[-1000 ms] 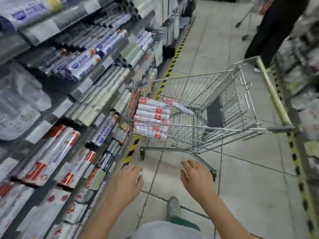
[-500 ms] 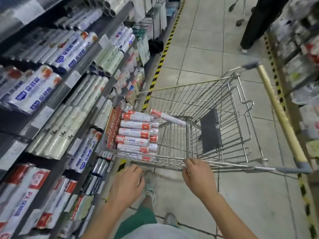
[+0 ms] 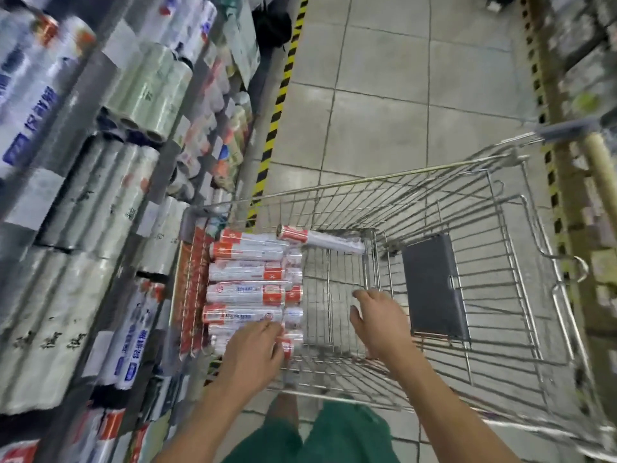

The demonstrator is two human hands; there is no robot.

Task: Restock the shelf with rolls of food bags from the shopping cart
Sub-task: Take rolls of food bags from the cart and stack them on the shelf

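Observation:
A wire shopping cart (image 3: pixel 384 180) stands in the aisle right in front of me. Several rolls of food bags (image 3: pixel 247 272), white with red ends, lie stacked at its left end, and one more roll (image 3: pixel 320 238) lies crosswise behind them. My left hand (image 3: pixel 253 352) reaches over the near rim and its fingers rest on the nearest rolls; I cannot tell whether it grips one. My right hand (image 3: pixel 377 320) hovers inside the cart with spread fingers, holding nothing. The shelf (image 3: pixel 110 182) of wrapped rolls runs along the left.
A dark flap (image 3: pixel 434 289) sits in the cart's right part. The cart handle (image 3: pixel 601 168) points to the far right. Yellow-black floor tape (image 3: pixel 280 95) runs along the shelf base. Another shelf (image 3: pixel 587 78) lines the right side of the tiled aisle.
I have stepped up to the cart. Both hands moved forward over the near rim: the left onto the stacked rolls, the right into the basket.

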